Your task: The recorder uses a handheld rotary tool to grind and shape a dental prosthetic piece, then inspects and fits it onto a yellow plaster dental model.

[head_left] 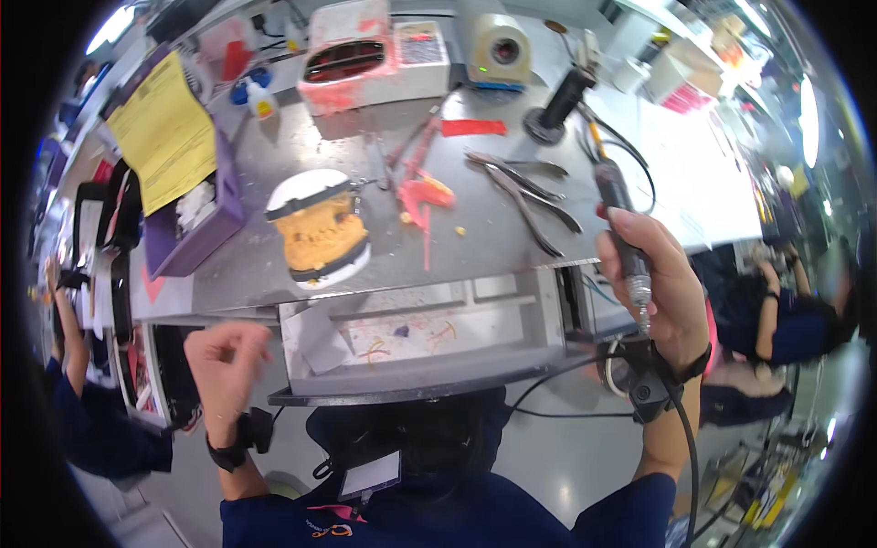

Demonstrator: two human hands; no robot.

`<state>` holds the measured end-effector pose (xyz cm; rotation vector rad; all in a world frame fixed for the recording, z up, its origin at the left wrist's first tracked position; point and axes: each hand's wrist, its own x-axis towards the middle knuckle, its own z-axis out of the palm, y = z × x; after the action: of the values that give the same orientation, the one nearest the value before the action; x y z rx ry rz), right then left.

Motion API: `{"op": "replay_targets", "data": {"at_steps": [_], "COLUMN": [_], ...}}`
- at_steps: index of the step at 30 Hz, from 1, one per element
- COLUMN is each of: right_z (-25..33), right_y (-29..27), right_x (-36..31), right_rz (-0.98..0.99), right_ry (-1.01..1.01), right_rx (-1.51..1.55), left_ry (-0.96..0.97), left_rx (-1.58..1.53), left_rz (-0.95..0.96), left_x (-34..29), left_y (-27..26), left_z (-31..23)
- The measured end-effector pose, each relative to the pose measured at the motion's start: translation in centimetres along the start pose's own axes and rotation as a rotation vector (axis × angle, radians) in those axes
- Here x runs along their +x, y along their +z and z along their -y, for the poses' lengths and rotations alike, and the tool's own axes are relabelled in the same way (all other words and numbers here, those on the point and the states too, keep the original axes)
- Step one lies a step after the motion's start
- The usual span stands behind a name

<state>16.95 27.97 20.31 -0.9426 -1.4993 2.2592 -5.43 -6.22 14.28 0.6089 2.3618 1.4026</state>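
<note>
My right hand point(660, 288) grips a slim grey rotary handpiece point(623, 239), its tip pointing down past the bench's right front corner; its cable runs back over the bench. My left hand point(226, 360) hangs closed in front of the bench's left side, below the edge, and I cannot make out anything in it. On the grey bench top point(475, 242) sits an orange dental cast in a black-and-white articulator point(320, 233). An open drawer point(429, 333) with pink wax scraps lies between my hands.
Metal pliers point(530, 196) and pink wax pieces point(425, 194) lie mid-bench. A purple box with a yellow sheet point(174, 146) stands at left. A pink-stained container point(347, 59) and a beige motor unit point(498, 50) are at the back. Other people sit at far left and right.
</note>
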Motion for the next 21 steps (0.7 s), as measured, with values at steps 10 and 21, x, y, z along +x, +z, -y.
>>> {"op": "replay_targets", "data": {"at_steps": [10,21], "right_z": [-0.7,0.1], "right_y": [4.6,0.1], "right_x": [-3.7,-8.7], "right_rz": [0.043,-0.196], "right_ry": [-0.046,-0.253], "right_rx": [-0.105,-0.415], "left_ry": [0.407,1.017], "left_rx": [-0.321,0.054], "left_rz": [1.133,1.404], "left_x": [-3.8,-7.9], "left_y": [14.2,11.5], "left_z": [-8.1,1.1]}}
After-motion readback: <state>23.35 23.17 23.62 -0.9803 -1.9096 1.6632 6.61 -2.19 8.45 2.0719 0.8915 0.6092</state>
